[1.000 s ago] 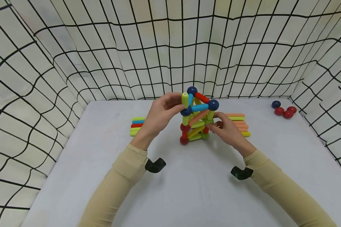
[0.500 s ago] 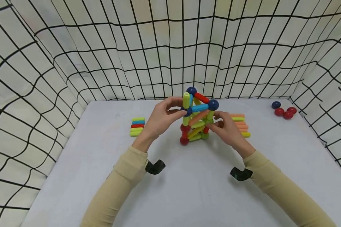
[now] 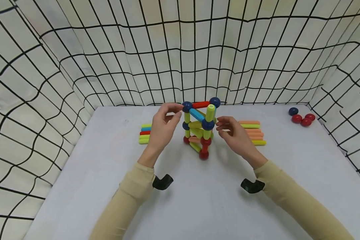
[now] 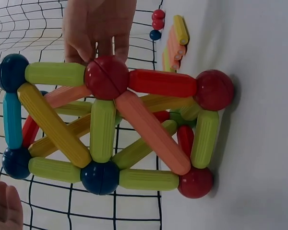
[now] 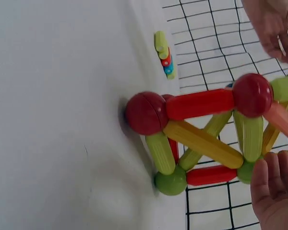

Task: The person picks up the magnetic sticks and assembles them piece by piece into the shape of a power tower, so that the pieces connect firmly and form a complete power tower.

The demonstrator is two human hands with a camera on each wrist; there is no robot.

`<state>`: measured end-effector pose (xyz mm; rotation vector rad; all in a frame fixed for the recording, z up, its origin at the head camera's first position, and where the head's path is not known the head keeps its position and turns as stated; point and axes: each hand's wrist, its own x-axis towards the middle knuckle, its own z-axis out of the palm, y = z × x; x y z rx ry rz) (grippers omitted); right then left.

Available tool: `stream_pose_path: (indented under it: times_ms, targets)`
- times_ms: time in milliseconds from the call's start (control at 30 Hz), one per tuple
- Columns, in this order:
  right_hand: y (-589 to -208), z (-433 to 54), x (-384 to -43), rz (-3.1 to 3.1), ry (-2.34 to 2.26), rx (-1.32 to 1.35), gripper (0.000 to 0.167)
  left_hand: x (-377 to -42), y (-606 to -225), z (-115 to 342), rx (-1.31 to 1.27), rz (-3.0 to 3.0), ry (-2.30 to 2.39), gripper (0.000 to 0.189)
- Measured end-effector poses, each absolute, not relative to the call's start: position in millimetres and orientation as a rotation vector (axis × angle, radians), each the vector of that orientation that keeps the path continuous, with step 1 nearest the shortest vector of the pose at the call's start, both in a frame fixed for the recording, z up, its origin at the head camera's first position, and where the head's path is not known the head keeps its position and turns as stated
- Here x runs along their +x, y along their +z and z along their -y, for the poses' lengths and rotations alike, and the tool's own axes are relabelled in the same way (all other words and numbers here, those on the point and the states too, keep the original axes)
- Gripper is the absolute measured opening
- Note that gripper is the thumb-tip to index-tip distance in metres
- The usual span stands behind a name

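Observation:
A tower of magnetic sticks and balls [image 3: 197, 115] stands upright on the white table between my hands. Red balls sit low, and blue balls [image 3: 208, 124] mark the upper corners. One yellow-green stick [image 3: 210, 113] points up from the near blue corner. My left hand [image 3: 164, 125] is at the tower's left, fingers loosely bent near the upper-left blue ball [image 3: 187, 106]; contact cannot be told. On the other side my right hand [image 3: 236, 136] holds nothing, its fingertips close to the tower. The left wrist view shows a red ball [image 4: 107, 77] overlapping the right hand's fingertips.
Several coloured sticks [image 3: 144, 136] lie in a row behind my left hand, partly hidden. More orange, yellow and green sticks [image 3: 254, 134] lie right of my right hand. Loose red balls [image 3: 306, 122] and a blue one [image 3: 293, 111] rest far right. Black netting surrounds the table's sides and back.
The tower has turned, its upright yellow-green stick swinging from the left to the near right. My left hand has let go of that corner, and the right hand has released the green ball.

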<state>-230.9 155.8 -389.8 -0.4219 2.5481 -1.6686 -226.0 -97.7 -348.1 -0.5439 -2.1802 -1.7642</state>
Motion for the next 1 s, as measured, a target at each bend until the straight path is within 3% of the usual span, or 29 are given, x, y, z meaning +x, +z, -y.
stream_pose_path:
  times_ms: [267, 733, 1000]
  targets:
    - [-397, -144, -216, -2.657, -1.51, -0.657, 0.045, -240, -349, 102, -0.453, 2.365, -1.857, 0.045]
    - [-408, -156, -218, -2.722, -1.538, -0.633, 0.039, -238, -356, 117, -0.565, 2.287, -2.019, 0.034]
    - [-411, -159, -218, -2.747, -1.505, -0.625, 0.04, -234, -378, 175, -0.467, 2.588, -1.836, 0.034]
